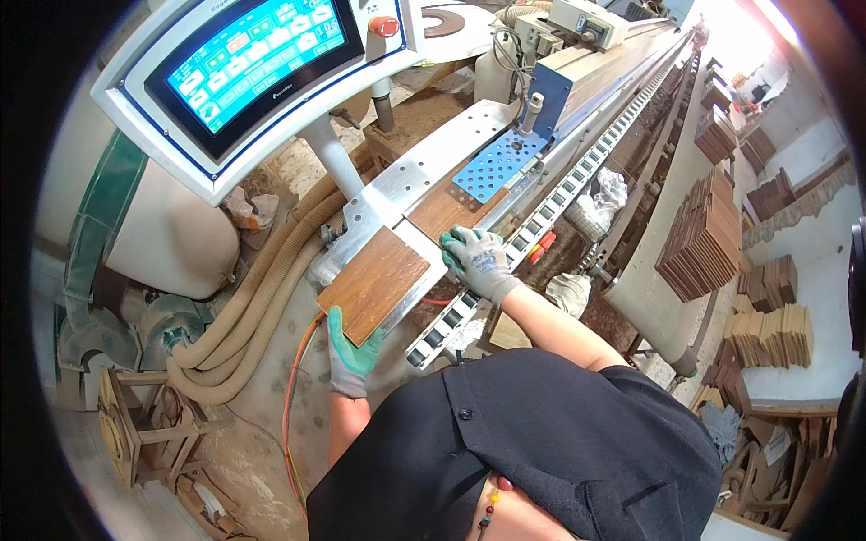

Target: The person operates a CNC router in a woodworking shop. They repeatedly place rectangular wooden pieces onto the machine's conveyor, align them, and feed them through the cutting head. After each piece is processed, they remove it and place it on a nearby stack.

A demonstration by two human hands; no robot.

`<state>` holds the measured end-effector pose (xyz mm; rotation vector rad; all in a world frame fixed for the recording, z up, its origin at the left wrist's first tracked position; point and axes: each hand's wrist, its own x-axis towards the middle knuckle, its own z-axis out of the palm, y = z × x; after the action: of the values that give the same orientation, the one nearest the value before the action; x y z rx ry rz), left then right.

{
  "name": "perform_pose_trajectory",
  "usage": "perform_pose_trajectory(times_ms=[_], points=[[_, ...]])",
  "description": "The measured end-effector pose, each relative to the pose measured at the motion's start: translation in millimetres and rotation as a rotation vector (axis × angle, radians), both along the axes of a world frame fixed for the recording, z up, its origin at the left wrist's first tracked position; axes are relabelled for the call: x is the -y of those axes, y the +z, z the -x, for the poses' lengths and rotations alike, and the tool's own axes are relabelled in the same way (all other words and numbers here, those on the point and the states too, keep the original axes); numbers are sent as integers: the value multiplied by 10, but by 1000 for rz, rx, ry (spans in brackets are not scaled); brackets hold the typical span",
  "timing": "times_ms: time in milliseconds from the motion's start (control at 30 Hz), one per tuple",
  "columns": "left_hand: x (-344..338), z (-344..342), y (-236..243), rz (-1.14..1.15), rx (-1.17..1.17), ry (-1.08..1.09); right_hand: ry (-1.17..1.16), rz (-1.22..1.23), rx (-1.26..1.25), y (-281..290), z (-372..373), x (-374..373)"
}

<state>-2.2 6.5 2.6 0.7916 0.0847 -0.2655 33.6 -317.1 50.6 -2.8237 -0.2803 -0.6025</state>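
Observation:
My left hand (354, 356), in a grey glove with green fingers, grips the near end of a brown wooden board (377, 281). That board lies at a slant on the metal infeed table (424, 248). My right hand (478, 260), gloved alike, has its bent fingers on the near corner of a second wooden board (442, 213). The far end of this second board reaches the blue perforated plate (499, 168) of the machine; what lies beneath the plate is hidden. A narrow gap separates the two boards.
A control panel (253, 68) with a lit screen stands at upper left. Beside my right arm runs a conveyor track (564, 194). Stacked boards (704, 234) sit on a long bench to the right. Ribbed hoses (262, 316) curve down on the left.

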Motion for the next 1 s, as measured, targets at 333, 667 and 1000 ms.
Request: perform_pose_trajectory(times_ms=[333,667,1000], points=[[-31,3,-13,15,-29,11,-17,35,-61,-3,-13,10],[-37,22,36,22,-32,3,-50,126,-84,55,-14,39],[-64,-6,-54,75,-55,22,-234,195,-142,5,-321,608]])
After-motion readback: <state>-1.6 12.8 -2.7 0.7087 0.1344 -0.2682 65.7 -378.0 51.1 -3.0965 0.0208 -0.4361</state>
